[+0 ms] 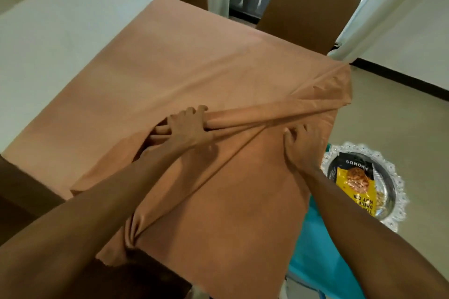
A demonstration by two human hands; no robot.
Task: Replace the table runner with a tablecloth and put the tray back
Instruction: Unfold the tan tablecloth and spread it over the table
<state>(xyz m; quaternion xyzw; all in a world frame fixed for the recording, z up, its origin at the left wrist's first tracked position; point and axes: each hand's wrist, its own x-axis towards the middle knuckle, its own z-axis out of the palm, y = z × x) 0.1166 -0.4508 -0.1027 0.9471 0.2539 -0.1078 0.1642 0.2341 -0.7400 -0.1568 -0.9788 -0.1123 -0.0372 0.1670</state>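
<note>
1. The tan tablecloth (170,60) lies over the right and near part of the bench (60,26). The bench's white top shows bare at the far left.
2. The cloth is flat across its far half. Long rolled folds run from the middle out to the right corner, and another ridge runs down to a bunched knot at the near edge.
3. The left grip (189,128) is closed round the thick rolled fold at the middle of the cloth, with the fingers wrapped over its top.
4. The right grip (303,145) sits on the cloth just right of the left one, near the bench's right edge. Its fingers are bent against the fabric, and I cannot tell whether it pinches the cloth or only presses it.
5. The silver tray (401,192), round with a scalloped, ornate rim, sits off the bench low at the right, beside the right forearm.
6. In the tray lies a black and yellow almond packet (354,182), which covers much of the tray's dish.
7. A teal cloth (315,250) lies under the tray's near side and runs toward the near right.
8. A brown chair (308,7) stands at the far side of the bench, and a pale curtain (379,7) hangs to its right.
</note>
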